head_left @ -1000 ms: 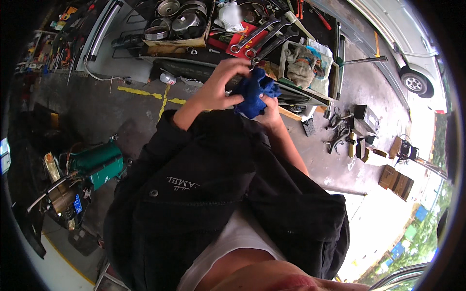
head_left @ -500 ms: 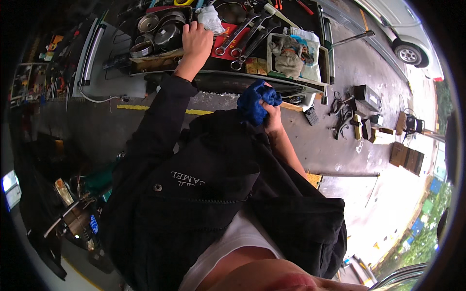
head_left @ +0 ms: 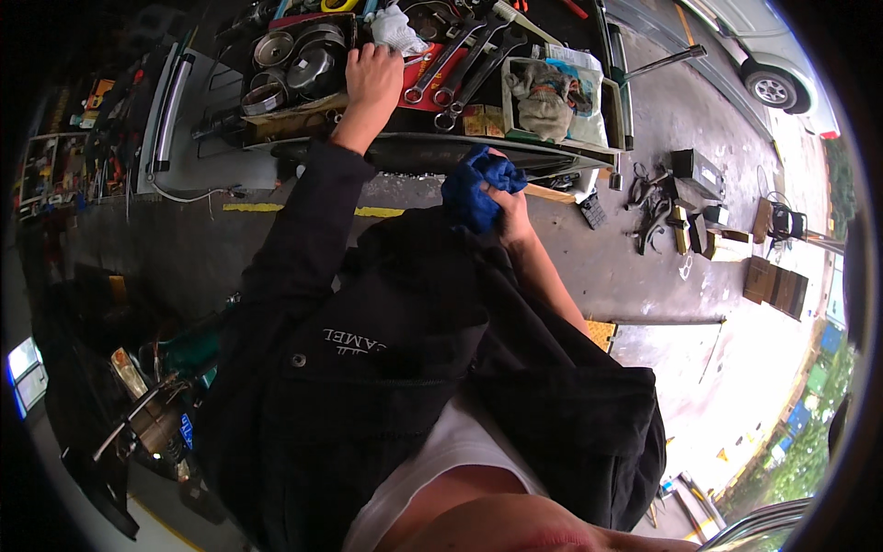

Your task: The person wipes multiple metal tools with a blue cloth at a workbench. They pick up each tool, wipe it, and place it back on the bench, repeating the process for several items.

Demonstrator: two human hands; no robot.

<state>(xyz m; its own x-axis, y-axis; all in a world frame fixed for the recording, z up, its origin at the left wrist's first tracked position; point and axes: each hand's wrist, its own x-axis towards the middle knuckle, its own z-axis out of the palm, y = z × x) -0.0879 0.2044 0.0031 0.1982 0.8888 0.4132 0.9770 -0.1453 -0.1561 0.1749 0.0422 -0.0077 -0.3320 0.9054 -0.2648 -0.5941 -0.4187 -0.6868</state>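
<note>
My left hand [head_left: 372,85] has moved far, beside a white rag [head_left: 396,33]; its grip I cannot tell; my right hand [head_left: 510,213] alone clamps the blue cloth [head_left: 470,195].

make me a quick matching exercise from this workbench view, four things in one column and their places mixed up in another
Things
1. blue cloth
2. large wrenches
3. round metal parts
4. crumpled white bundle

Places
A. in the open box left of the left hand
B. just beyond the left hand's fingers
C. gripped in the right hand
D. side by side, partly over a red sheet

Right pairs: 1-C, 2-D, 3-A, 4-B
</note>
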